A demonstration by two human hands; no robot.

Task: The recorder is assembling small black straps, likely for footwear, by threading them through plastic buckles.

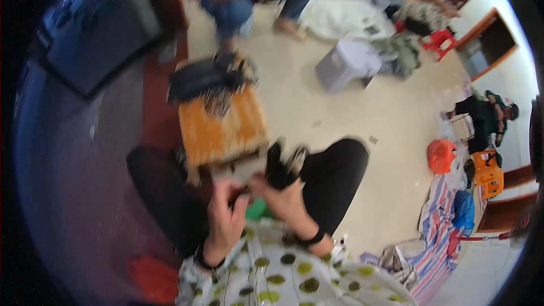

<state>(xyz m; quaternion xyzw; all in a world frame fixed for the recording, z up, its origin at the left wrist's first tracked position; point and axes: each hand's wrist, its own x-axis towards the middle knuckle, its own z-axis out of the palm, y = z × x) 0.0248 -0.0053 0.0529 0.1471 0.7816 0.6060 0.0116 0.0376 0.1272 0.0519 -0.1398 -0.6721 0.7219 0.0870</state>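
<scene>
The left hand (225, 216) and right hand (286, 201) probably pinch a small dark item (245, 191) between them. Dark cloth (197, 81) lies far on the wooden stool (221, 135).

Left hand (225, 218) and right hand (286, 199) close together, small dark piece (245, 191) between them. Black item (277, 170), blurred, by right hand. Wooden stool (224, 130) ahead, dark cloth (198, 80) on top. Pale-lilac plastic stool (345, 65) farther right.

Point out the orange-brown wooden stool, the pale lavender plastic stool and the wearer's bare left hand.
Wooden stool (224, 130): head view, bare seat.
Plastic stool (347, 64): head view, middle of its outer surface.
Left hand (225, 218): head view, back of the hand.
</scene>
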